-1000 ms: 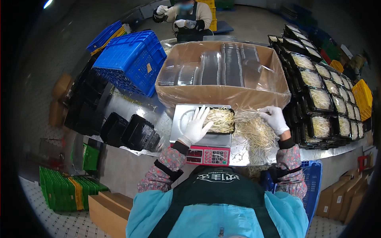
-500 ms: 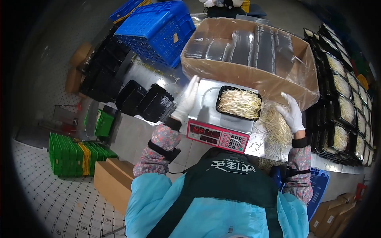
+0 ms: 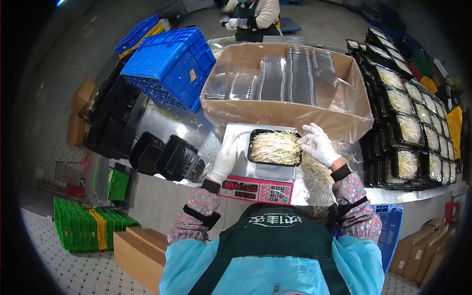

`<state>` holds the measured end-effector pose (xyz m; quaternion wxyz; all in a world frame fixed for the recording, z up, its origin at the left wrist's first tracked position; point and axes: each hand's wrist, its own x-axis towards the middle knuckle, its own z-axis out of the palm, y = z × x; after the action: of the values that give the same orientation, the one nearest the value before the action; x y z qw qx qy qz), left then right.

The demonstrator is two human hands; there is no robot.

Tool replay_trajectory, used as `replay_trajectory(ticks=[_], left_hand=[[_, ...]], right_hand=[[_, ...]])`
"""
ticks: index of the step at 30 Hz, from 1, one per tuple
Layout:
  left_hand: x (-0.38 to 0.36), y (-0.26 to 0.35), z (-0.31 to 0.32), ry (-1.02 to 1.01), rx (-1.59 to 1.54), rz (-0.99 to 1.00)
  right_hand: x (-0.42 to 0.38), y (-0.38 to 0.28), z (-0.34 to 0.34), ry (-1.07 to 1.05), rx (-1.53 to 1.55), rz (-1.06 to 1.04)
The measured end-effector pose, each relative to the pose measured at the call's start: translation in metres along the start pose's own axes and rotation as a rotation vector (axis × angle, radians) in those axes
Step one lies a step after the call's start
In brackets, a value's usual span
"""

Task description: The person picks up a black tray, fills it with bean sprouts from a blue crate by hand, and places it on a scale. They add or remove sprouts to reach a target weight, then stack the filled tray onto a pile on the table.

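A black tray of bean sprouts (image 3: 275, 147) sits on the metal plate of a weighing scale (image 3: 268, 172) with a red front panel. The lit display seems to read 0265. My left hand (image 3: 224, 160), in a white glove, is at the plate's left edge with fingers stretched out and nothing in them. At the tray's right end is my gloved right hand (image 3: 318, 146); its fingers are bent together on sprouts at the rim. A loose heap of bean sprouts (image 3: 317, 174) lies right of the scale, partly under my right forearm.
Behind the scale stands a cardboard box (image 3: 290, 115) of clear plastic lids. Empty black trays (image 3: 177, 157) lie at left, near a blue crate (image 3: 167, 66). Stacked, filled packs (image 3: 405, 130) rise at right. Across the table, a co-worker (image 3: 253, 19) stands with gloved hands together.
My right hand has moved from over the loose heap to the tray's right end. The display has gone from about 0260 to 0265. The view has tilted up, showing more of the co-worker.
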<state>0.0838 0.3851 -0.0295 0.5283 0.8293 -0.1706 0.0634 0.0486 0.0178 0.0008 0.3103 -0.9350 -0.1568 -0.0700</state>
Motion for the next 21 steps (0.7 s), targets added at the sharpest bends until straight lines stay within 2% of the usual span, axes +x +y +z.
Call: replay_trajectory(ticks=[2, 5, 8, 9, 11, 13, 14, 18, 21], left_hand=[[0.004, 0.0, 0.004, 0.0, 0.004, 0.045], [0.015, 0.004, 0.02, -0.027, 0.13, 0.117], [0.026, 0.048, 0.05, -0.049, 0.552, 0.331], [0.027, 0.048, 0.057, -0.057, 0.548, 0.344], [0.026, 0.039, 0.069, -0.137, 0.78, 0.486], [0.024, 0.039, 0.071, -0.146, 0.789, 0.495], [0.023, 0.038, 0.073, -0.135, 0.794, 0.47], [0.022, 0.037, 0.076, -0.151, 0.805, 0.416], [0.022, 0.032, 0.075, -0.158, 0.807, 0.414]], right_hand=[[-0.008, 0.017, -0.001, 0.004, 0.15, 0.063], [0.0, -0.033, -0.014, 0.137, 0.202, 0.057], [0.017, -0.066, -0.003, -0.077, -0.251, 0.059], [0.018, -0.071, 0.0, -0.162, -0.384, 0.093], [0.017, -0.062, 0.002, -0.206, -0.414, 0.119], [0.013, -0.051, 0.002, -0.242, -0.364, 0.104], [0.005, -0.049, 0.005, -0.146, -0.368, -0.013], [0.004, -0.044, 0.029, -0.001, -0.419, -0.076], [0.002, -0.043, 0.019, -0.01, -0.355, -0.05]])
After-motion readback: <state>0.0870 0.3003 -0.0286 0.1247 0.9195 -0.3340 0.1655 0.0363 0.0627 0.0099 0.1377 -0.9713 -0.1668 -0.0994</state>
